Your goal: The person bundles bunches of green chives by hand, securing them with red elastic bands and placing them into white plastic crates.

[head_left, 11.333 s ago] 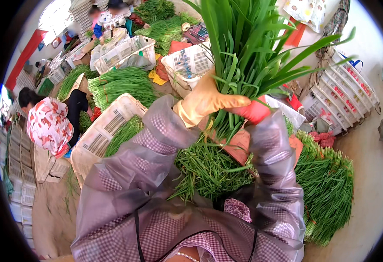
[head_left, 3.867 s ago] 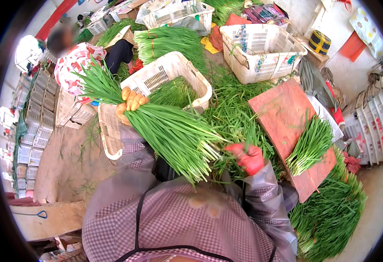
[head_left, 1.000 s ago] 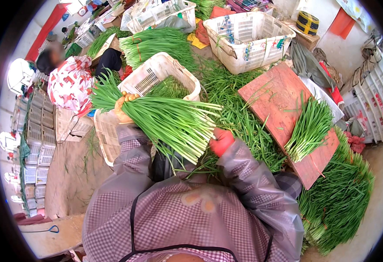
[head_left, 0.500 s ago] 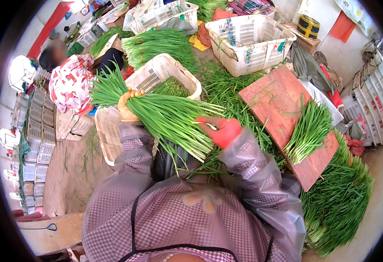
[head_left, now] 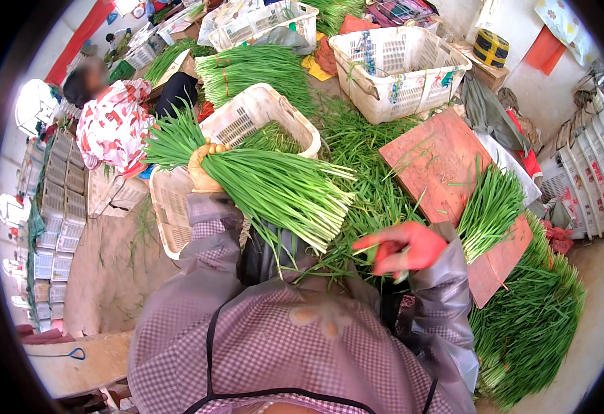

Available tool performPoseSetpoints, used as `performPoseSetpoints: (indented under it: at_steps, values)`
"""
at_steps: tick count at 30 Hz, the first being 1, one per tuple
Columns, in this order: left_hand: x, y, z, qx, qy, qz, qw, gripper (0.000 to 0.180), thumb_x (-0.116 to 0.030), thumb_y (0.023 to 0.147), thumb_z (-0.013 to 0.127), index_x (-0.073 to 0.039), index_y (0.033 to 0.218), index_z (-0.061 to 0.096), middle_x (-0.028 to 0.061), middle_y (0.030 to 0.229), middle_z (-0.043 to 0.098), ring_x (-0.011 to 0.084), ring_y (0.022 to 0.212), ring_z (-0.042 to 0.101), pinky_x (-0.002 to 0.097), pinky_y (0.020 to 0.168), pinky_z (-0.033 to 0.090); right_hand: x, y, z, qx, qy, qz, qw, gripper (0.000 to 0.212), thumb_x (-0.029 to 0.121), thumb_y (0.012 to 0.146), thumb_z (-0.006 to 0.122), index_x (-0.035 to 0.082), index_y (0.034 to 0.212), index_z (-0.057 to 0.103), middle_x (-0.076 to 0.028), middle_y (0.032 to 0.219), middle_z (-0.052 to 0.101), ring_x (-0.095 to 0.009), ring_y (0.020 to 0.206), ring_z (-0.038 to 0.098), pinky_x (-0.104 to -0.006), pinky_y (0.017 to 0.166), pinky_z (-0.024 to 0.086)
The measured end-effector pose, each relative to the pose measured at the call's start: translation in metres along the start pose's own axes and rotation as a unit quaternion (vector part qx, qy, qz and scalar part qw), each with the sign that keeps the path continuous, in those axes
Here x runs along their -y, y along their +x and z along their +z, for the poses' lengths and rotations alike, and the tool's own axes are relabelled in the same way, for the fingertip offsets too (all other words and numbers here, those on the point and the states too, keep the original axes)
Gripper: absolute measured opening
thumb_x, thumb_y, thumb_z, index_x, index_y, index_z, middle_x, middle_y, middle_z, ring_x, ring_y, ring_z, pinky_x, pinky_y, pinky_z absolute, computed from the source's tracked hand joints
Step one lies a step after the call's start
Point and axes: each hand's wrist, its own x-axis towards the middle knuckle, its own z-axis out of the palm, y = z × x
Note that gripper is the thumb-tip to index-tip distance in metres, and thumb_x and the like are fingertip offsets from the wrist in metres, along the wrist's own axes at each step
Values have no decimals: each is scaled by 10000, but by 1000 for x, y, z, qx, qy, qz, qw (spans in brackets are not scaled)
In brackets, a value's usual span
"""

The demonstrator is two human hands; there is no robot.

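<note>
My left hand (head_left: 205,169), in a yellowish glove, is closed around a thick bunch of garlic chives (head_left: 274,190). The leafy ends point to the far left, and the pale cut ends fan out to the right. My right hand (head_left: 405,247), in a red glove, is apart from the bunch, with its fingers curled. A bit of green shows between them and a pale end below, seemingly a few loose chive stalks. A smaller bundle of chives (head_left: 489,210) lies on a reddish wooden board (head_left: 429,155) to the right.
Loose chive leaves (head_left: 357,155) cover the ground ahead. White plastic crates (head_left: 391,93) stand in front, and another crate (head_left: 171,214) sits beside my left arm. Large chive piles (head_left: 529,331) lie at the right. A person (head_left: 114,127) in a red-and-white top sits at the left.
My right hand has drawn away from the cut ends of the bunch, moving right and toward me. My left hand keeps its hold in nearly the same place.
</note>
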Motion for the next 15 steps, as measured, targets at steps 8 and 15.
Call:
performPoseSetpoints:
  at_steps: [8,15]
  values:
    - [6,4,13,20,-11,-21,1000,177,-28,792,590,-17,964,550,39,700,527,201,669,536,417,837,495,-37,77,28,-339,-162,-156,914,260,194,894,625,84,1120,691,-69,742,680,-154,656,620,-298,623,498]
    - [7,-9,22,30,15,2,999,256,-35,791,603,-13,1031,514,43,708,517,203,687,531,420,844,483,26,67,34,-142,-567,46,810,463,97,792,540,60,1253,551,-148,1084,631,-323,973,624,-408,797,524]
